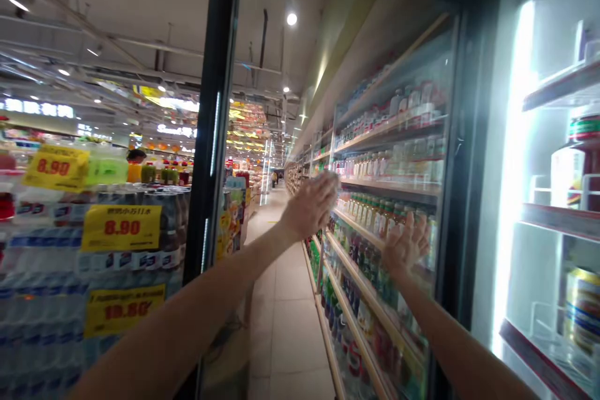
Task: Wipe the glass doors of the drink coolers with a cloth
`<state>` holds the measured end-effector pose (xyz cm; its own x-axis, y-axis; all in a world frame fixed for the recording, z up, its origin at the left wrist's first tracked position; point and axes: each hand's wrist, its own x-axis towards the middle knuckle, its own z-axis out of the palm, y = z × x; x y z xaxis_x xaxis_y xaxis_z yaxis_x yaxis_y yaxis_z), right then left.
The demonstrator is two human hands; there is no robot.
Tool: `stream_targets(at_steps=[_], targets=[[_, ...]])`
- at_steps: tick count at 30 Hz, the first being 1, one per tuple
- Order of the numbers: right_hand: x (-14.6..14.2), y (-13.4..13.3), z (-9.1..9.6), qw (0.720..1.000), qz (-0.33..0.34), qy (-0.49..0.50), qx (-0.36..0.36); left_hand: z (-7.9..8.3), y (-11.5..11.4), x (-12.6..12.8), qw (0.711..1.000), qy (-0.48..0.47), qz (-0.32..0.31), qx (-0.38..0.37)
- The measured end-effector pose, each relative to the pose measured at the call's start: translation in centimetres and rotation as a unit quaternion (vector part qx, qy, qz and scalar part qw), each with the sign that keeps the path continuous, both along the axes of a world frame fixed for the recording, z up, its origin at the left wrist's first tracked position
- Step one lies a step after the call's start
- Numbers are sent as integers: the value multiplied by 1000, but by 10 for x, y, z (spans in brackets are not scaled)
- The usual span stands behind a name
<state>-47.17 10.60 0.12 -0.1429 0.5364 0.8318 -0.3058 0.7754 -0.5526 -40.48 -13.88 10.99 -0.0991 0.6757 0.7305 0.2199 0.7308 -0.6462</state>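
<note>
A glass cooler door (328, 25) with a dark frame stands swung open in front of me. My left hand (309, 206) reaches to the middle of the pane, its fingers together over what looks like a pale, crumpled cloth (334, 182); motion blur softens its outline. Farther right, my right hand (407, 244) is raised at the glass with fingers apart and nothing visible in it. Whether its fingertips touch the pane I cannot tell. Rows of bottles (375, 215) on shelves show through the glass behind both hands.
At right is the lit cooler interior, with a gold can (584, 309) and a dark bottle (574, 162) on its racks. Stacked bottled water (42, 300) with yellow price signs (122, 228) stands at left. A tiled aisle (293, 337) runs ahead beyond the door.
</note>
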Motion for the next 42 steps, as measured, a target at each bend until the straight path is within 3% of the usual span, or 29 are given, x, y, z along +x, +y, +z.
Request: stream_targets(at_steps=[2,3,4,5,7,8,9,11,12,14,15,17,20,21,22,24,26,28,29,31,33,35,37,40,41,42], targets=[[0,0,-1,1000,-3,2,3,-8,6,-1,987,-38,-8,-156],[0,0,-1,1000,-6,2,5,-2,5,-1,983,-44,-8,-176],[-1,0,-1,1000,-8,1,8,9,2,-1,989,-39,-4,-143],[-1,0,-1,1000,-10,1,9,24,-1,-1,998,-24,1,-63],[-2,0,-1,1000,-13,-2,9,50,-6,0,988,23,9,150],[-2,0,-1,1000,-13,-3,8,54,-4,0,972,45,10,229],[-2,1,-1,1000,-14,-3,6,51,1,-1,966,56,7,253],[-3,1,-1,1000,-16,3,6,25,16,-3,988,47,-3,149],[-3,1,-1,1000,-15,6,8,9,24,-5,1000,24,-11,13],[-4,1,-2,1000,-13,10,4,-14,32,-8,993,7,-24,-117],[-4,1,-2,1000,-12,11,2,-16,31,-8,989,2,-25,-148],[-4,2,-2,1000,-11,12,4,1,23,-7,995,3,-13,-100],[-5,3,-3,1000,-17,17,18,34,13,-3,993,18,12,113],[-6,3,-3,999,-21,20,20,35,15,-3,988,21,13,152],[-6,4,-3,999,-23,21,20,29,21,-4,989,18,7,145],[-7,4,-3,999,-24,22,17,3,41,-8,1000,-7,-16,-3],[-7,4,-3,999,-23,23,15,-20,60,-14,981,-43,-37,-187],[-7,4,-4,999,-24,23,15,-17,66,-17,969,-60,-36,-235],[-7,3,-4,999,-25,24,18,-4,62,-17,979,-56,-26,-195],[-7,3,-4,999,-27,25,22,35,42,-12,999,-23,1,-32],[-7,3,-5,999,-27,26,19,67,18,-5,985,29,14,167],[-7,3,-5,999,-24,24,13,71,4,1,959,68,6,274],[-8,3,-6,1000,-18,22,11,47,3,2,972,74,-11,221],[-9,2,-7,999,-16,30,11,10,5,-2,999,41,-15,-25],[-9,2,-7,999,-16,31,13,8,0,-3,997,31,-4,-65],[-9,2,-7,999,-17,33,14,14,-8,-3,998,28,11,-60]])
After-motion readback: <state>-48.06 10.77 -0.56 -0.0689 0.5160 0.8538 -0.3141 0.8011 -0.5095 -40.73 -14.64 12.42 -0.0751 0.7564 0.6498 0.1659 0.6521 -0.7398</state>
